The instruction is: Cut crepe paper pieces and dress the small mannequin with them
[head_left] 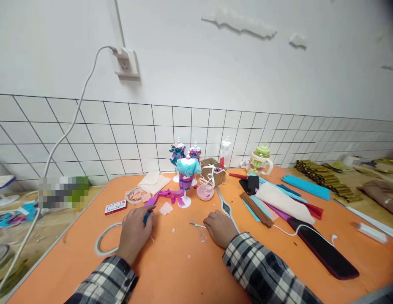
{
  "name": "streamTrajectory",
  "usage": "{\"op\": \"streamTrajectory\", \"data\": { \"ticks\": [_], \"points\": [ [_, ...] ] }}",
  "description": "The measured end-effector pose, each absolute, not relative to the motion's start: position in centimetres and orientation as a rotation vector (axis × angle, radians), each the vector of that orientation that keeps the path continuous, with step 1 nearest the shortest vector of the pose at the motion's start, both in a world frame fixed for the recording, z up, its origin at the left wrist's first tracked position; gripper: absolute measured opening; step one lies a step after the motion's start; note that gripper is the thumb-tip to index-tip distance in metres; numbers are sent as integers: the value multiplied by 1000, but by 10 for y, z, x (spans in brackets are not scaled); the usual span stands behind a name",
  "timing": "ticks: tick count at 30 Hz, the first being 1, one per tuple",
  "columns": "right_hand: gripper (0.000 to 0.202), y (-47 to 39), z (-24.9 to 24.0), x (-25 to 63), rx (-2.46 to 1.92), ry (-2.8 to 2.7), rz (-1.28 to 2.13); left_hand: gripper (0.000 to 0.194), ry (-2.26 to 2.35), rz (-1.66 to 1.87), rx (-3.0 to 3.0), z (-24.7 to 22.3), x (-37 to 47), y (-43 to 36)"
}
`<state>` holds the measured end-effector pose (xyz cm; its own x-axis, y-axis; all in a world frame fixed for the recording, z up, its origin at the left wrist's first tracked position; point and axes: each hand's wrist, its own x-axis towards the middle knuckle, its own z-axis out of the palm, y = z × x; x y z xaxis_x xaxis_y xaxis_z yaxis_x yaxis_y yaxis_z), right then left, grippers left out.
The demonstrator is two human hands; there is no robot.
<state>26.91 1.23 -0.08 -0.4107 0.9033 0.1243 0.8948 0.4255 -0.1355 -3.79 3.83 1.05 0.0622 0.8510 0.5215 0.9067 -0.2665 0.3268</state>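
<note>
My left hand [136,230] rests on the orange table, fingers closed around a small dark blue piece [146,217], mostly hidden. Small silver scissors [198,226] lie in front of my right hand [220,228], whose curled fingertips are on one handle loop. Beyond my hands stands a small white dress form [185,181] wearing a light blue and purple paper dress. Magenta paper strips [169,196] and a pale pink scrap [166,208] lie beside its base. A tape roll [101,249] is left of my left hand.
Two more dressed forms and a bare white one [225,148] stand behind. A pink dish [205,192], a cardboard box [220,177] and a cup [261,161] are further back. Coloured paper strips and a black flat object [326,251] lie right. Another person's hand [380,190] is far right.
</note>
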Motion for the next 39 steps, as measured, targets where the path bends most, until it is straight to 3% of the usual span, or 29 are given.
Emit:
{"op": "streamTrajectory", "data": {
  "ticks": [9, 17, 24, 31, 34, 39],
  "points": [
    [18, 2, 4, 261, -1801, -2544, 107, 30, -1821, -584, -2367, 16, -67, 25],
    [21, -6, 9, 251, -1950, -2474, 110, 38, -1611, -512, -2531, 4, -25, 36],
    [21, -1, -2, 245, -1985, -2360, 101, 27, -1590, -474, -2543, 1, -6, 47],
    [22, -3, 6, 254, -1816, -2281, 71, 28, -1131, -582, -2771, 15, -15, 12],
    [27, -10, 8, 250, -1469, -2271, 45, 30, -995, -600, -2840, 14, -12, -4],
    [13, -18, -3, 239, -877, -2489, 228, 34, -928, -405, -3059, 16, -7, -13]
  ]
}}
